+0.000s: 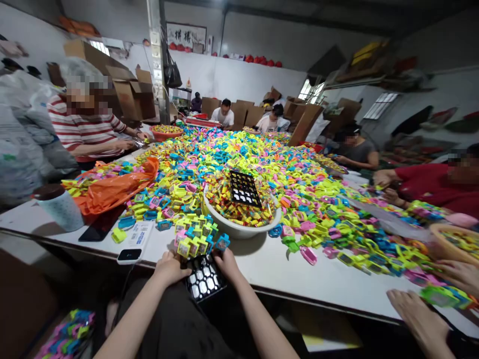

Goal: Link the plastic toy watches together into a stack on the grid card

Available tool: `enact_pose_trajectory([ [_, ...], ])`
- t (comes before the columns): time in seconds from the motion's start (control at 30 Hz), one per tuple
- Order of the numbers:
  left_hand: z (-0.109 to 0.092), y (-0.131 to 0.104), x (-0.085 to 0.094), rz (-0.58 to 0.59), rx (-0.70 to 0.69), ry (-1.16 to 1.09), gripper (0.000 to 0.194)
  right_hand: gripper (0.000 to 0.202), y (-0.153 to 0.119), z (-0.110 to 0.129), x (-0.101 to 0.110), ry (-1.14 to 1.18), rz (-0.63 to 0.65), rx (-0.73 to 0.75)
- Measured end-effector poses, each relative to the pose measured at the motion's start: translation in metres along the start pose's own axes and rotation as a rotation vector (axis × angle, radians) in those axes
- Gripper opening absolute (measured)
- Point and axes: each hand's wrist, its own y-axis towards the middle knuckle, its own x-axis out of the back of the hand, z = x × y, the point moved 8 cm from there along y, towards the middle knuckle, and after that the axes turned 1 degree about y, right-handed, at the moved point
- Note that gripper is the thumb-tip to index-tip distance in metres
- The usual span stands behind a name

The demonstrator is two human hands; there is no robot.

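Observation:
A black tray (205, 280) with rows of pale cells tilts at the table's front edge, over my lap. Its far part is covered by upright toy watches (195, 238) in yellow, pink and blue. My left hand (170, 269) grips the tray's left side, thumb lying across its top. At the right side, my right hand (229, 265) has its fingers closed at a blue toy watch (222, 242); the fingertips are partly hidden. Just beyond stands a white basin (239, 229) full of small red and yellow pieces, with another black tray (245, 188) lying on them.
A large heap of toy watches (209, 164) spreads across the white table (262, 271). To the left are an orange bag (112, 192), a tumbler (60, 207) and a dark phone (99, 227). A co-worker's hands (422, 314) are at the right; other people sit around the table.

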Motion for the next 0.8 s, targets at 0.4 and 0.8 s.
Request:
enact_pose_trajectory([
  [0.4,0.025,-0.025,-0.007,0.074,-0.215,0.068,0.083,0.024,-0.005,0.014,-0.002,-0.093,-0.025,0.151],
  [0.8,0.015,-0.039,-0.006,0.136,-0.186,0.124,0.081,0.022,-0.003,0.018,-0.006,-0.129,-0.026,0.237],
])
